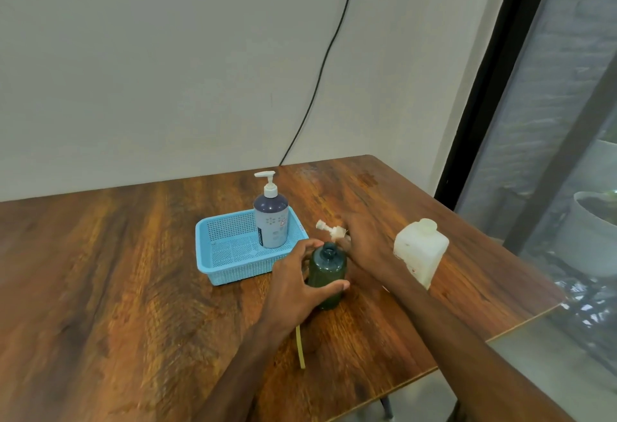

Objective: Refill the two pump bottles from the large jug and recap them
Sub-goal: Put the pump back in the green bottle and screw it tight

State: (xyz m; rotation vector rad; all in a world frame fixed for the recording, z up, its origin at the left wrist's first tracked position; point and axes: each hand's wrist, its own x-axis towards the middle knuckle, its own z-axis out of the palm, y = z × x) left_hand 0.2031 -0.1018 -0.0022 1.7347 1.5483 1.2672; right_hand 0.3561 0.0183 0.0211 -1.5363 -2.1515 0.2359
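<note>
The upright, uncapped dark green plastic bottle (325,274) is gripped by the left hand (297,281) toward the table's (133,271) right edge, its white pump head (332,228) pinched by the right hand (365,241) just behind the open neck.

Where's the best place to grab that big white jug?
Probably the flat-sided body of the white jug, below its shoulder, since no handle shows. Come from its open right side; the right hand, holding the pump head, and green bottle crowd its left.
</note>
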